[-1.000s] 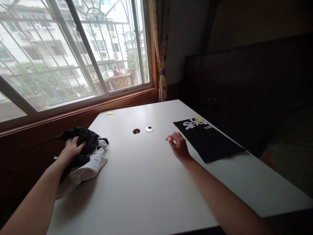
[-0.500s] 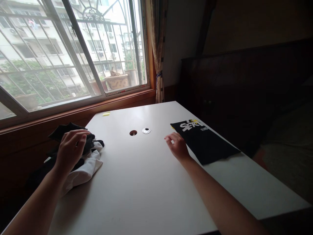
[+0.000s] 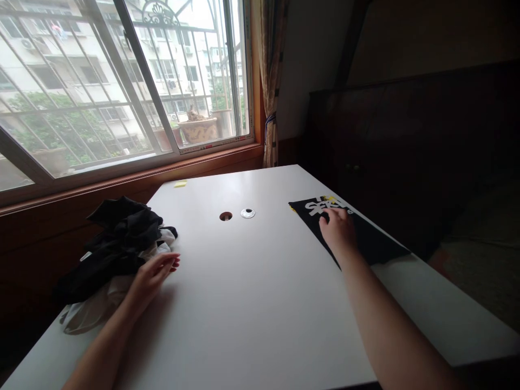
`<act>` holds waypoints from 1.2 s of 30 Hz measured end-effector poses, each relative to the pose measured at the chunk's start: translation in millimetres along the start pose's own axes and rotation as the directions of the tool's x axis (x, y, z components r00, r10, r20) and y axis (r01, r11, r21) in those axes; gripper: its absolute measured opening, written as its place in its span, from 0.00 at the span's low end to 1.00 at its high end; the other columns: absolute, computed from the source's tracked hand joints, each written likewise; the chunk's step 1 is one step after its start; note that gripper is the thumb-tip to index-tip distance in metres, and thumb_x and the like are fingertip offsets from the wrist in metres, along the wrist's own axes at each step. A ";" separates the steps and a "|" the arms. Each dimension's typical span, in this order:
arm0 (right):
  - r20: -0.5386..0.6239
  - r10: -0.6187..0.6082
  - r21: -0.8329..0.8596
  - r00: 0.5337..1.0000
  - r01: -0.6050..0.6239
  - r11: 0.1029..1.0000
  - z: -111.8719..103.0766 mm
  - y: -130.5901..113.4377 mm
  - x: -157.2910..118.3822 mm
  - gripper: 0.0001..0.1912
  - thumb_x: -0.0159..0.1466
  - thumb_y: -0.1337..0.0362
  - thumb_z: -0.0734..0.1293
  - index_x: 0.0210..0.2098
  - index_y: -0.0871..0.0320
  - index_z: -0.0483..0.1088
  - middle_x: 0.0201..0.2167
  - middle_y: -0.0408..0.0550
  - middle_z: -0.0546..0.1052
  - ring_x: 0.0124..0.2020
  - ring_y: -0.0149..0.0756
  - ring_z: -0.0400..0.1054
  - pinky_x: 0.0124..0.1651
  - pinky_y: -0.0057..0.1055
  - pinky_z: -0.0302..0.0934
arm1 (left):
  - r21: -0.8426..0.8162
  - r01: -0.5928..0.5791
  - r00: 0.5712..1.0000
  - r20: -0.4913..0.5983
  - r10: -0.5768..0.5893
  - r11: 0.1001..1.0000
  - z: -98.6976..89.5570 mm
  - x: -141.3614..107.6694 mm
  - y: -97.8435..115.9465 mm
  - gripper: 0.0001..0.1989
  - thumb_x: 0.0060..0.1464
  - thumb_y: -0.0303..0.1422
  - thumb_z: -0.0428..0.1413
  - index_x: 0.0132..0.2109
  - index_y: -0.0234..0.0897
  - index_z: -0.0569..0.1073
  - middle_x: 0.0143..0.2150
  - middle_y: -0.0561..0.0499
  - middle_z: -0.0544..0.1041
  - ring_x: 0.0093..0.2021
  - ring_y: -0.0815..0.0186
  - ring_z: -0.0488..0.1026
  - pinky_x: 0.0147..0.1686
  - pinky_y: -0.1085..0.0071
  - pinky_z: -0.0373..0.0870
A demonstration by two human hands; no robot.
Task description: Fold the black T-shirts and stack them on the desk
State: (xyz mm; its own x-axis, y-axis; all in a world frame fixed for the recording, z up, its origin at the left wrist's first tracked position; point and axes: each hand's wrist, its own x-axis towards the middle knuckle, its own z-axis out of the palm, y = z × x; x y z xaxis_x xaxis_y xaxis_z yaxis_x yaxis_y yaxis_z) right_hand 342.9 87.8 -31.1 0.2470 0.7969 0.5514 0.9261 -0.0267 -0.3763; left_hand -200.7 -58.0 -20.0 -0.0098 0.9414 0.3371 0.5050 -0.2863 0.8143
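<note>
A heap of black and white clothes lies on the left side of the white table. My left hand is at the heap's near right edge, fingers loosely bent and holding nothing. On the right side a black garment with white lettering and yellow marks lies flat and folded. Over its upper part hovers or rests my right hand, thumb and fingers apart. Whether it touches the cloth I cannot tell, and it hides some of the lettering.
Two round cable openings sit in the tabletop: an uncovered hole and a silver grommet. A yellow note lies at the far left corner. Beyond stand a barred window and a tied curtain.
My left hand has come off the top of the clothes heap, down and to the right. My right hand has moved right, from beside the folded garment to over it.
</note>
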 end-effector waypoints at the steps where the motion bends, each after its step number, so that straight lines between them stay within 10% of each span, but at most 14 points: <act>1: 0.054 0.045 -0.059 0.998 -0.042 0.997 -0.3 4.9 -1.3 0.20 0.65 0.64 0.63 0.55 0.60 0.72 0.56 0.59 0.70 0.54 0.51 0.64 0.57 0.43 0.59 | -0.048 0.042 0.998 -0.040 -0.044 0.998 -2.0 -2.7 -4.7 0.16 0.62 0.44 0.58 0.48 0.37 0.78 0.41 0.45 0.81 0.39 0.59 0.81 0.41 0.62 0.81; 16: 0.320 0.251 -0.235 0.914 -0.180 0.955 -3.6 13.2 0.3 0.13 0.69 0.61 0.61 0.43 0.59 0.77 0.46 0.60 0.74 0.42 0.48 0.71 0.41 0.40 0.63 | 0.127 -0.043 0.997 -0.050 0.050 0.991 6.7 -13.1 6.5 0.11 0.61 0.39 0.57 0.45 0.38 0.78 0.39 0.46 0.81 0.36 0.59 0.81 0.37 0.67 0.78; 23: 0.232 0.225 -0.302 0.946 -0.150 0.941 -2.7 8.0 -7.9 0.17 0.71 0.62 0.57 0.46 0.62 0.76 0.48 0.65 0.72 0.53 0.62 0.64 0.45 0.49 0.63 | 0.132 -0.079 0.997 -0.015 0.082 0.988 6.0 -15.4 0.6 0.10 0.63 0.37 0.56 0.46 0.40 0.78 0.40 0.46 0.80 0.38 0.59 0.81 0.38 0.67 0.79; 36: 0.233 0.223 -0.234 0.947 -0.169 0.958 4.0 20.5 -2.2 0.13 0.70 0.61 0.60 0.43 0.60 0.75 0.46 0.60 0.73 0.48 0.52 0.68 0.46 0.42 0.63 | 0.207 -0.164 0.986 0.012 0.165 0.965 8.0 -15.7 10.9 0.09 0.63 0.36 0.55 0.45 0.41 0.78 0.39 0.48 0.80 0.37 0.61 0.80 0.35 0.69 0.78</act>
State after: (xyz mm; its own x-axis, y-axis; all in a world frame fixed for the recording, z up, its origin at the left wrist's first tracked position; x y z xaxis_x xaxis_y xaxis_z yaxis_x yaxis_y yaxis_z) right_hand 360.2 87.9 -43.0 0.3743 0.8888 0.2645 0.9119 -0.3010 -0.2791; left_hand -188.1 -74.5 -20.2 0.0842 0.8833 0.4612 0.6670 -0.3938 0.6325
